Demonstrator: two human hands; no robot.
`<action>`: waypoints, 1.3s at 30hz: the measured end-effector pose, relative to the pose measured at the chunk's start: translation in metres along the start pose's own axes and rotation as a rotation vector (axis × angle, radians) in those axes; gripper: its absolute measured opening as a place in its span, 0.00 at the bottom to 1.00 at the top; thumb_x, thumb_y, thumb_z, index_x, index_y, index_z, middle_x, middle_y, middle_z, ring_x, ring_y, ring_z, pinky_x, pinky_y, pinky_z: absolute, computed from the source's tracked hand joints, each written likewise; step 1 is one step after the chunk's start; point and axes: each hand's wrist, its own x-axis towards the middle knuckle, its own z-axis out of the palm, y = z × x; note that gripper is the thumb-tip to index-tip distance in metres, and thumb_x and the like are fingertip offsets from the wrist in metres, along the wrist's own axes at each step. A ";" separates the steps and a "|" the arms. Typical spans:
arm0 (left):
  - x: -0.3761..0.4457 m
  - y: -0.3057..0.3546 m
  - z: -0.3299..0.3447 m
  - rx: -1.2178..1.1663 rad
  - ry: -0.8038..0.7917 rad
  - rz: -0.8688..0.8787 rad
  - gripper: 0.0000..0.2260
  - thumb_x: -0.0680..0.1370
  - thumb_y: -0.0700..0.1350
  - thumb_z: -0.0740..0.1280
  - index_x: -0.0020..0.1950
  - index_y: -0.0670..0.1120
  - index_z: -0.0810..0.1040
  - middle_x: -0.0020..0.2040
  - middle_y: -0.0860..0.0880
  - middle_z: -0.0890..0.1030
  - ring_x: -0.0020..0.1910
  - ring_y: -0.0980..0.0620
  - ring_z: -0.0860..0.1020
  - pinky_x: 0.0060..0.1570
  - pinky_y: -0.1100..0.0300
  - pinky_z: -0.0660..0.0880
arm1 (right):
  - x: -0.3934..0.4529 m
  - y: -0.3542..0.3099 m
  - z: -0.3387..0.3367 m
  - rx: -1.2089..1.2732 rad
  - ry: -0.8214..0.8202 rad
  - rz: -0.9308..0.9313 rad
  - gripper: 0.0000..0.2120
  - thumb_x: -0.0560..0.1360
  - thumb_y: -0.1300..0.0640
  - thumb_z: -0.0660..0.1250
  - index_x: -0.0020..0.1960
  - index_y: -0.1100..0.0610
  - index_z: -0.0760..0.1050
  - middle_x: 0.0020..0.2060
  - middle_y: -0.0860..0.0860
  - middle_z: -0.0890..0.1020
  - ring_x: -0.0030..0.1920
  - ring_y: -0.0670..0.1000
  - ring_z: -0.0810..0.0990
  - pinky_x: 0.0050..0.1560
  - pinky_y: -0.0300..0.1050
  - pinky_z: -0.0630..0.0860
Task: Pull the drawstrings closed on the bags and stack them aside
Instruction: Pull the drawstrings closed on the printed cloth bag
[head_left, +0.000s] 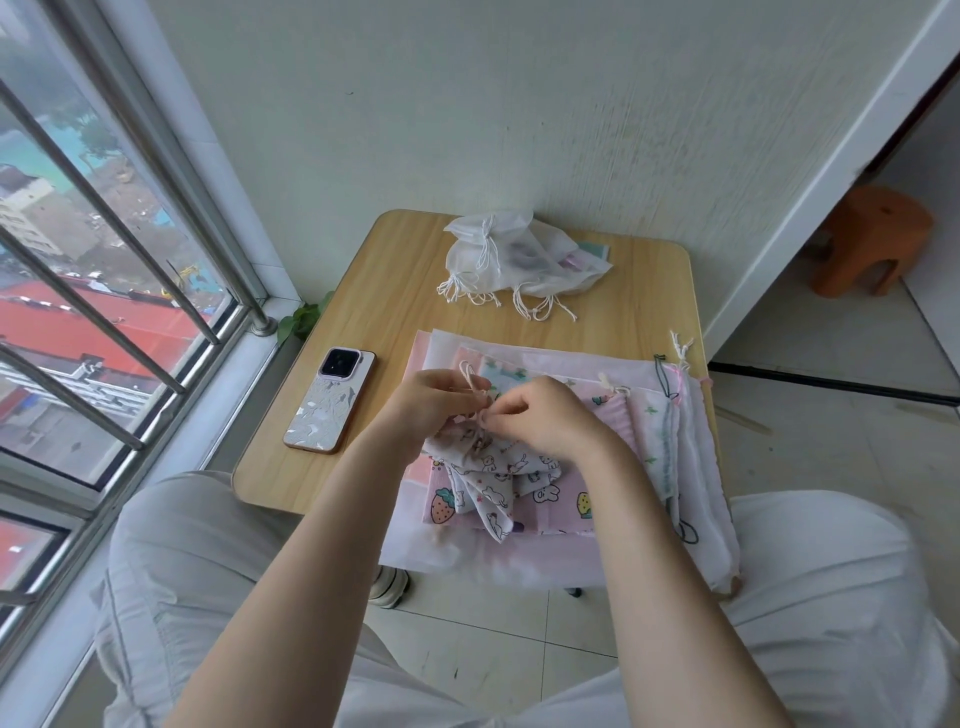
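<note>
Both hands, left (431, 402) and right (540, 415), pinch the drawstring (470, 382) of the printed bag (493, 467); its cinched mouth points toward 11 o'clock, body trailing toward 5.

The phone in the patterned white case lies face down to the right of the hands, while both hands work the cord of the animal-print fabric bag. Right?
Not quite: the head view shows the phone in the patterned white case to the left of the hands, towards the window. Both the left hand and right hand do work the animal-print fabric bag cord.
</note>
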 end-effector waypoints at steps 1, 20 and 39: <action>0.001 -0.001 -0.002 0.029 0.009 0.014 0.07 0.72 0.35 0.73 0.49 0.40 0.83 0.38 0.50 0.83 0.35 0.55 0.79 0.39 0.62 0.78 | 0.000 0.003 -0.004 -0.020 -0.005 -0.001 0.10 0.75 0.50 0.71 0.42 0.57 0.84 0.30 0.47 0.77 0.29 0.44 0.71 0.31 0.36 0.66; -0.008 -0.010 0.016 0.051 0.209 0.209 0.07 0.72 0.34 0.71 0.40 0.45 0.82 0.37 0.49 0.81 0.35 0.57 0.78 0.40 0.62 0.77 | 0.015 0.020 0.011 0.645 -0.099 0.109 0.08 0.76 0.66 0.68 0.49 0.55 0.80 0.39 0.50 0.83 0.39 0.44 0.80 0.40 0.33 0.73; -0.003 -0.018 0.014 0.057 0.239 0.099 0.10 0.74 0.48 0.74 0.41 0.42 0.83 0.36 0.47 0.82 0.34 0.53 0.77 0.40 0.55 0.78 | 0.019 0.021 0.003 1.450 0.276 0.133 0.17 0.80 0.59 0.62 0.33 0.56 0.64 0.34 0.55 0.78 0.43 0.56 0.83 0.48 0.49 0.78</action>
